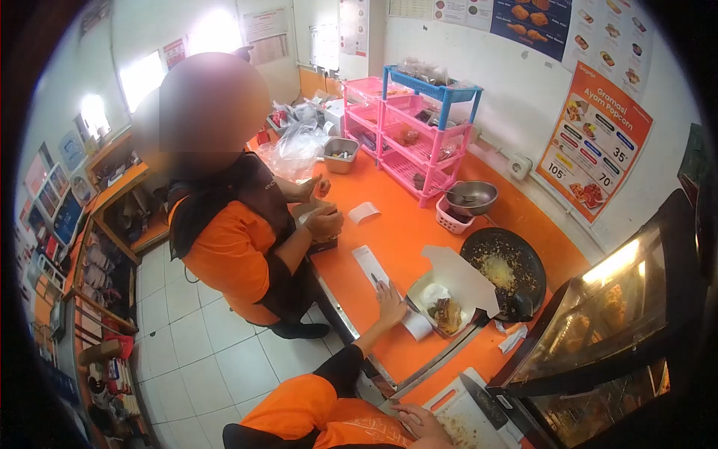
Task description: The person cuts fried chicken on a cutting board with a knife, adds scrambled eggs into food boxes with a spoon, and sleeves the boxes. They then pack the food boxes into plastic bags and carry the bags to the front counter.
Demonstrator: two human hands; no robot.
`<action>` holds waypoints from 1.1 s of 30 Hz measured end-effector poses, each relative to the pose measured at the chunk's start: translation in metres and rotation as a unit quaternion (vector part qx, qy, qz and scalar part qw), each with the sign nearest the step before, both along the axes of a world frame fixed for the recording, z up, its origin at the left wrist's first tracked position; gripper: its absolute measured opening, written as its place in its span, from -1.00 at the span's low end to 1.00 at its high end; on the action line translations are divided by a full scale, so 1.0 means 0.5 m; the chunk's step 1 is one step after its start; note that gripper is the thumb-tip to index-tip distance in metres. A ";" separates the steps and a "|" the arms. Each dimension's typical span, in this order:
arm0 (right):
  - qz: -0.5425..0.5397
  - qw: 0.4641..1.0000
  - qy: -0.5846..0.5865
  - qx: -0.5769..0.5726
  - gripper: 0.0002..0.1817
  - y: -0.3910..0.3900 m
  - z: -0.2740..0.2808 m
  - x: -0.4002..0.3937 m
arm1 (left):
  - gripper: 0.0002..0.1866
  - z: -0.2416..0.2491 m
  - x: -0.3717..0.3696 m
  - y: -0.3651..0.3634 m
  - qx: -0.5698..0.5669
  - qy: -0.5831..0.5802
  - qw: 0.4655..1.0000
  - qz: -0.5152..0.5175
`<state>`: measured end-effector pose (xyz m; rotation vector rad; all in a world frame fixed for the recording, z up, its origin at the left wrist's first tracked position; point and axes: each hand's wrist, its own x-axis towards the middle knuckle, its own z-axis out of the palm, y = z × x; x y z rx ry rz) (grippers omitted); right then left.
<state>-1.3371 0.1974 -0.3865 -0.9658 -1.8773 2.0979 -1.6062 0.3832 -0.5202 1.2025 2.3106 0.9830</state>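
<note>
My left hand [389, 304] rests on the orange counter with its fingers apart, by the lower end of a long white paper slip [367, 263]. A small dark object lies on the slip near my fingertips. Right of this hand, an open white takeaway box [420, 288] holds rice and browned food. My right hand [422, 423] is low in the view, at the left edge of a white cutting board [460, 419] with crumbs; whether it holds anything is unclear. A broad dark blade [485, 400] lies on the board.
A co-worker in orange [232, 251] stands left of the counter, hands together. A black pan [523, 262] with crumbs, a metal bowl [473, 198], a pink basket [454, 218] and pink racks [419, 153] stand behind. A lit glass cabinet [598, 314] is at right.
</note>
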 end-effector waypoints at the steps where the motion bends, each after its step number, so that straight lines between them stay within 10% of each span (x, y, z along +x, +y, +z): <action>1: 0.009 0.996 -0.079 0.037 -0.70 0.007 0.058 -0.018 | -0.17 0.006 -0.008 0.010 -0.001 -0.003 1.000 -0.006; 8: -0.053 0.984 -0.047 -0.163 -0.61 0.007 0.041 0.006 | -0.19 -0.022 -0.012 -0.041 0.155 0.118 0.975 -0.104; 33: 0.035 0.997 -0.038 -0.064 -0.68 -0.017 0.006 0.017 | -0.35 0.024 -0.002 -0.073 0.192 0.096 0.975 -0.059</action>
